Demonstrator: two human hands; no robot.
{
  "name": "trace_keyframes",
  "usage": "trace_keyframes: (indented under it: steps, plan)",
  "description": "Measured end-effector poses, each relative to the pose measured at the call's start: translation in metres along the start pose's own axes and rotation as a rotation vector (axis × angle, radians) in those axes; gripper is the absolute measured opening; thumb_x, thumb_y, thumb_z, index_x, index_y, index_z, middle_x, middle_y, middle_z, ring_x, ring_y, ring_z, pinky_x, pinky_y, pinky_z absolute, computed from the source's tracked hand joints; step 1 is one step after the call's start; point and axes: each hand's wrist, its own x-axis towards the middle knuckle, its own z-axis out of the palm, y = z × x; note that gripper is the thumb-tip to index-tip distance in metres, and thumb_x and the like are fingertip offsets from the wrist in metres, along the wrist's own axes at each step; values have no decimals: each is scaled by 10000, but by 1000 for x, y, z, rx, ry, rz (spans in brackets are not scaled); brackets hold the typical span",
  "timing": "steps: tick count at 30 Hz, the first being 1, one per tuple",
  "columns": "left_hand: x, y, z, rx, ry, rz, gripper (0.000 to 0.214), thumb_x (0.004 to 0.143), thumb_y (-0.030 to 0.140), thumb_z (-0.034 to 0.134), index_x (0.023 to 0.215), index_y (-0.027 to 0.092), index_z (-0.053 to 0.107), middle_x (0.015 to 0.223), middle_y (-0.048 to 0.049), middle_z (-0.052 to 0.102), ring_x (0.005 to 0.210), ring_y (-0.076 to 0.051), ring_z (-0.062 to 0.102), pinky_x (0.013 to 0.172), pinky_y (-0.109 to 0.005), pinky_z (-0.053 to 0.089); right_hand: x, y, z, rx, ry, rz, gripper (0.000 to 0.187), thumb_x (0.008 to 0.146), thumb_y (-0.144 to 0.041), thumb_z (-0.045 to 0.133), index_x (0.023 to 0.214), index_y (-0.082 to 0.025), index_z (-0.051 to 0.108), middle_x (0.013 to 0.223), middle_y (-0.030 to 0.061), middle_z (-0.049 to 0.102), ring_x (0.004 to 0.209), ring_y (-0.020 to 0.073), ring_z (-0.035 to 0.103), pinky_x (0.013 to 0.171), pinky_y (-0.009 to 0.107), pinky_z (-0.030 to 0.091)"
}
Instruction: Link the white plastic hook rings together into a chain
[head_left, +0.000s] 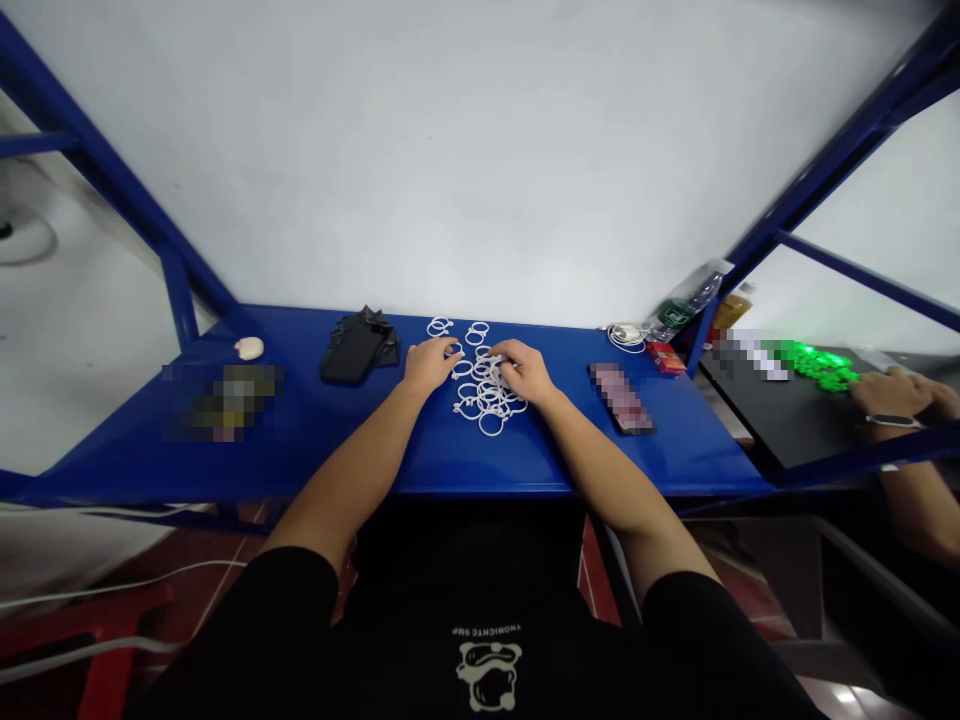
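Note:
Thin white plastic rings, each with a small knob, lie in a loose pile on the blue table. My left hand is at the pile's left edge, its fingertips closed on one white ring. Over the right side of the pile, my right hand bends its fingers and thumb in among the rings. It seems to pinch one, though the fingertips partly cover it. Behind the hands, two small groups of rings, one at the left and one at the right, lie apart from the pile.
On the blue table lie a black pouch, a whitish rounded case, a blurred phone, a white cable, a red box and a plastic bottle. At right, another person's hands work near green glowing pieces.

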Motion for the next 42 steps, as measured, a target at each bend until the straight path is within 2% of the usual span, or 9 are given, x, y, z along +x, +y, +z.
trace_keyframes:
  steps: [3,8,14,18,22,27,33,38,42]
  plan:
    - [0,3,-1,-7,6,35,245,964,289,713,1195,260,791,1055,-86,809,1056,-301,746,995,-430,525,1,0,-1,-38,16,-40,393,862,-90,498,1121,-235,755,1160,66,789,1094,240,725,1007,410,572]
    - [-4,18,-13,-130,166,150,306,1031,257,579,1278,202,752,1157,-111,765,1061,-255,726,957,-360,556,1,2,-2,-124,84,-6,307,923,-154,535,1117,-220,764,1068,86,791,988,254,718,945,424,578]
    - [-25,60,-23,-342,106,302,239,1052,260,558,1139,215,776,1065,-67,755,920,-191,704,872,-328,585,1,-7,-3,-73,52,12,372,1020,-282,559,1363,-266,703,1251,95,765,981,225,723,943,397,594]
    - [-35,77,-18,-415,90,287,219,1048,290,581,1098,213,780,1015,-58,759,855,-173,692,823,-315,586,-1,-8,-5,-83,23,-8,373,1045,-321,542,1367,-269,722,1166,84,787,975,213,726,906,364,592]
    - [-35,75,-11,-451,91,258,219,1016,353,634,1084,213,789,1003,-49,766,740,-142,664,726,-285,568,-3,-2,-3,-134,15,11,365,1037,-323,556,1343,-248,741,984,68,788,839,194,701,807,323,570]
    - [-31,67,-9,-353,94,241,189,969,352,689,1026,217,809,913,-26,761,655,-132,622,696,-290,542,-2,-1,-2,-136,-18,-9,338,1027,-318,560,1283,-235,765,942,66,780,824,195,694,782,317,551]
    - [-31,65,-10,-330,84,271,151,977,309,669,985,221,790,917,-23,745,669,-130,616,718,-286,541,-1,-6,-3,-89,-7,19,283,974,-265,582,1166,-228,787,984,64,800,805,185,703,787,318,556]
    - [-32,63,-8,-320,51,338,139,981,309,691,1027,214,781,940,-26,735,689,-130,617,726,-280,539,0,-10,-3,-43,21,83,179,890,-258,640,999,-208,773,820,27,755,679,158,646,693,284,516]
    - [-33,64,-9,-325,1,402,143,1009,253,656,1070,221,781,1008,-38,751,826,-155,685,812,-286,557,2,-14,-4,12,39,131,23,807,-214,640,815,-208,660,717,-6,673,620,144,583,624,272,444]
